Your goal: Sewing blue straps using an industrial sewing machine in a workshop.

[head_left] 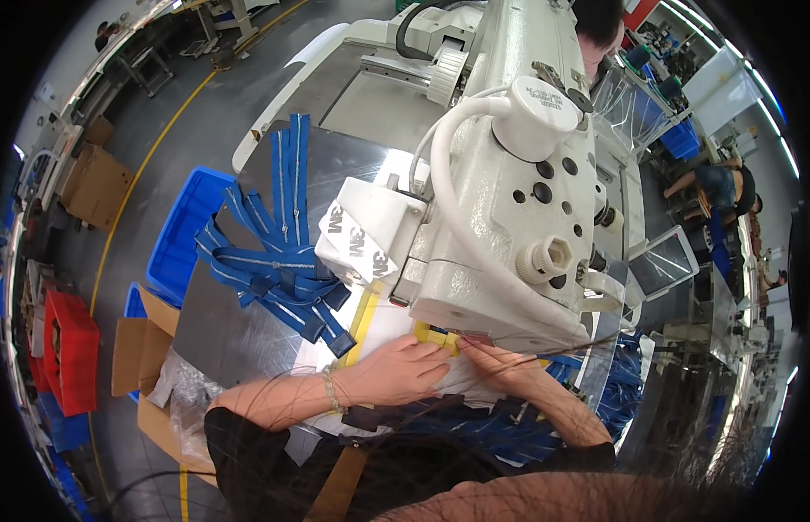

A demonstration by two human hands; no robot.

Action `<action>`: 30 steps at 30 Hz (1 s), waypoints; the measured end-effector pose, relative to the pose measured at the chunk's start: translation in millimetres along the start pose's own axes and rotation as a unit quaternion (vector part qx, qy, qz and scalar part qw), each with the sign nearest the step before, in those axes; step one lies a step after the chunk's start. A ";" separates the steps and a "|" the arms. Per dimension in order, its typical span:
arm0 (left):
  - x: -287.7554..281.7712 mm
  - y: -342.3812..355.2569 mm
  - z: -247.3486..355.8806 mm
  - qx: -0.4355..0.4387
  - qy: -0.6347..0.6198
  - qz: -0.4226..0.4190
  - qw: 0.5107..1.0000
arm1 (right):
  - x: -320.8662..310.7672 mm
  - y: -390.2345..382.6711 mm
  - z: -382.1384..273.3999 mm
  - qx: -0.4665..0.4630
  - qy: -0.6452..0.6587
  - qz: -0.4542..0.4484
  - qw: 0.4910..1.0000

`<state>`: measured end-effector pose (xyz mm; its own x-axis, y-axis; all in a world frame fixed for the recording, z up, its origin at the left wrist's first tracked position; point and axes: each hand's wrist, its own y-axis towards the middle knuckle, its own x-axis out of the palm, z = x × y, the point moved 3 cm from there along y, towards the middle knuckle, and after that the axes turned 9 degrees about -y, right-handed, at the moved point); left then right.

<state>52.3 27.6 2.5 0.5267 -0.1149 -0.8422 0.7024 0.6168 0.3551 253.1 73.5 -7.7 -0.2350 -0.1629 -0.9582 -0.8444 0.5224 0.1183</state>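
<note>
A large off-white industrial sewing machine (474,261) stands in front of me, its head above my hands. Under its lower edge lies a small yellow frame (440,337) with a bit of dark blue in it. My left hand (398,370) reaches it from the left, fingers bent together with the tips against the frame. From the right comes my right hand (500,365), its fingers closed at the frame's right end. What either hand pinches is hidden by the fingers. Blue zipper strips (287,252) with metallic teeth lie in a loose pile on the metal table, left of the hands.
More blue zippers (518,431) lie along the near edge and at the right side. A blue bin (189,230) and an open cardboard box (145,348) stand left of the table, with a red crate (71,352) farther left. Other people sit beyond the machine and at far right.
</note>
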 end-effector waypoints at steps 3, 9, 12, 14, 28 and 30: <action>-12.8 -5.8 -11.0 0.025 -0.006 0.074 0.997 | 1.0 0.4 -1.1 -0.012 -0.036 0.010 0.999; -25.5 -11.3 -44.6 -0.064 0.030 0.114 0.991 | -3.7 5.8 -3.1 -0.044 -0.078 0.046 0.995; -24.8 -9.7 -46.5 -0.066 -0.035 0.126 0.989 | -7.7 9.9 -4.9 -0.049 -0.081 0.063 0.994; -25.4 -10.3 -43.4 -0.046 0.003 0.119 0.992 | -7.9 15.1 -6.2 -0.053 -0.057 0.078 0.994; -34.5 -5.2 -36.5 -0.072 0.001 0.097 0.993 | 0.7 36.4 -15.8 0.016 -0.020 0.102 0.994; -33.0 -5.5 -37.3 -0.089 0.002 0.093 0.992 | 1.1 34.1 -15.3 0.006 -0.038 0.109 0.993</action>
<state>13.2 57.0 13.3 0.6372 0.0171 -0.7705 0.4967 0.7553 0.4275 216.7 78.3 -0.7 -0.3734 0.0185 -0.9275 -0.7718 0.5486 0.3217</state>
